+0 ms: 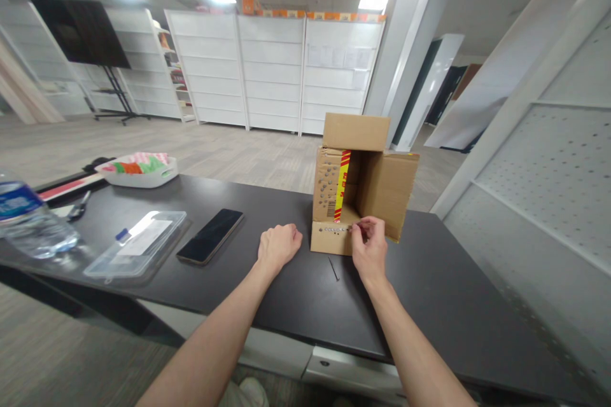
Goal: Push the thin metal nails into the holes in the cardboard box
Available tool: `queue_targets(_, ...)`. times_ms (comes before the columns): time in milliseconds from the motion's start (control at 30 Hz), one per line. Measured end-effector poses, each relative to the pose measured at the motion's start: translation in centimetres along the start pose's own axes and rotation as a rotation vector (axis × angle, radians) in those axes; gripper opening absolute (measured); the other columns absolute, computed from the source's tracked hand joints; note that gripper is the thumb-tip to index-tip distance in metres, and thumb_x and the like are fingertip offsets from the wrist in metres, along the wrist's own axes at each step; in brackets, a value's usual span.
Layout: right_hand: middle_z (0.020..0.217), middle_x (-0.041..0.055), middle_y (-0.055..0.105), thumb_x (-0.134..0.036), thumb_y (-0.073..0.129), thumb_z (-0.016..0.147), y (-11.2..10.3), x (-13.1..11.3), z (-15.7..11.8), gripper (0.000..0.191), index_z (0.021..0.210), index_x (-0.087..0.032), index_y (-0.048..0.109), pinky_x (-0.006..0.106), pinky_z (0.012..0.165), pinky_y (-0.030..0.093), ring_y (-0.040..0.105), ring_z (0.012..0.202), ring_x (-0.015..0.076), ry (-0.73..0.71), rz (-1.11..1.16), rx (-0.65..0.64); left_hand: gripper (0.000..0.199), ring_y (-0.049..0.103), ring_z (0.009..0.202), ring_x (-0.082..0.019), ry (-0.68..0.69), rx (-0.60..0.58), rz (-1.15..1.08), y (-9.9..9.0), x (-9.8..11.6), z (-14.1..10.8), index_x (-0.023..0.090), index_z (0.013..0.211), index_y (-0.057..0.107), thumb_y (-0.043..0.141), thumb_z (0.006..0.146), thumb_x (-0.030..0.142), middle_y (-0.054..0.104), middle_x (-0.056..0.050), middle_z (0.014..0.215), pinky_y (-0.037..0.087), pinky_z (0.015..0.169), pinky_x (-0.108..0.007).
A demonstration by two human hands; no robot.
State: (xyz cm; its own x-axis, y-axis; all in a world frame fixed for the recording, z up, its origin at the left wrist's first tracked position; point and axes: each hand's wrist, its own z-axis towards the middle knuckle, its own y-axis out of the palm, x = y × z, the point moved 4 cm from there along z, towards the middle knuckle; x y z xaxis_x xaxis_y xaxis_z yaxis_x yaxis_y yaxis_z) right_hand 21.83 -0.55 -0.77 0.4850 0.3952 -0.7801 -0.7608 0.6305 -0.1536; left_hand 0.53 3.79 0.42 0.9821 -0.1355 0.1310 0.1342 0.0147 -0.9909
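An open cardboard box [329, 187] stands on the dark table, its flaps spread. Yellow and red tape [342, 186] runs down its front beside many small grey round marks. Along the lower flap [329, 243] is a row of small silvery round pieces. My right hand [371, 245] is at that flap's right end, thumb and index finger pinched; what they hold is too small to name. My left hand [280, 246] rests closed on the table left of the box, and its fingertips are hidden. A thin metal nail or screw [333, 269] lies in front of the flap.
Left of my hands lie a black phone [210, 236], a clear plastic case [138, 245] and a water bottle [33, 222]. A white basket [140, 179] with colourful contents sits at the table's back left. A perforated white panel [558, 203] borders the right side.
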Motion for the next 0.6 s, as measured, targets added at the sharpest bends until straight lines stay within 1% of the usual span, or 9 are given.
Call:
queue_targets(267, 0.086, 0.0046, 0.059, -0.033, 0.051, 0.086, 0.0, -0.5, 0.0, 0.016, 0.095, -0.021, 0.047, 0.034, 0.075, 0.046, 0.058, 0.08, 0.019, -0.011, -0.015, -0.023, 0.04, 0.066, 0.088, -0.027, 0.008, 0.013, 0.002, 0.1, -0.1, 0.0, 0.02, 0.093, 0.068, 0.031, 0.088, 0.034, 0.069, -0.015, 0.093, 0.046, 0.075, -0.036)
queue_targets(433, 0.085, 0.0042, 0.059, -0.032, 0.05, 0.086, 0.0, -0.7, -0.1, 0.014, 0.094, -0.021, 0.048, 0.033, 0.074, 0.046, 0.057, 0.08, 0.0191, -0.019, -0.031, -0.025, 0.038, 0.067, 0.084, -0.028, 0.025, 0.044, 0.013, 0.1, -0.1, 0.2, 0.02, 0.089, 0.067, 0.032, 0.087, 0.035, 0.07, -0.014, 0.09, 0.046, 0.071, -0.035)
queue_targets(600, 0.085, 0.0037, 0.059, -0.029, 0.05, 0.086, -0.1, -1.1, -0.2, 0.01, 0.091, -0.02, 0.05, 0.033, 0.075, 0.045, 0.057, 0.08, 0.019, -0.054, -0.063, -0.029, 0.039, 0.066, 0.087, -0.027, 0.017, 0.023, 0.012, 0.3, -0.2, 0.2, 0.02, 0.092, 0.068, 0.032, 0.088, 0.035, 0.07, -0.014, 0.092, 0.046, 0.075, -0.036)
